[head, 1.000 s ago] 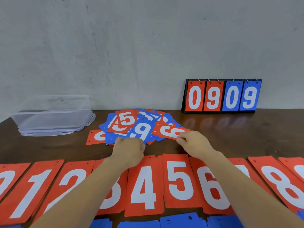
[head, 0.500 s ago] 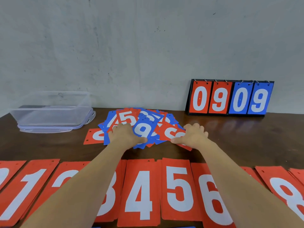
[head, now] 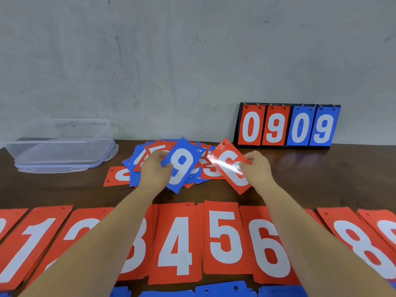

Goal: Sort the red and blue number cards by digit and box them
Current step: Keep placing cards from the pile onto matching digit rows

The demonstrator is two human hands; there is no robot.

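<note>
My left hand (head: 155,171) pinches the blue 9 card (head: 182,166), and my right hand (head: 258,170) grips a red card (head: 227,166). Both are held over the mixed pile (head: 137,159) at mid-frame on the bench (head: 321,179).

The red card (head: 230,166) in my right fingers (head: 249,157) looks like smooth, glossy plastic and throws white glare, while the blue card (head: 182,166) in my left fingers (head: 159,154) looks matt. Under my fingers the worktop (head: 321,179) is dark polished wood with a soft sheen. Far left of them the box (head: 60,151) is clear plastic.
</note>
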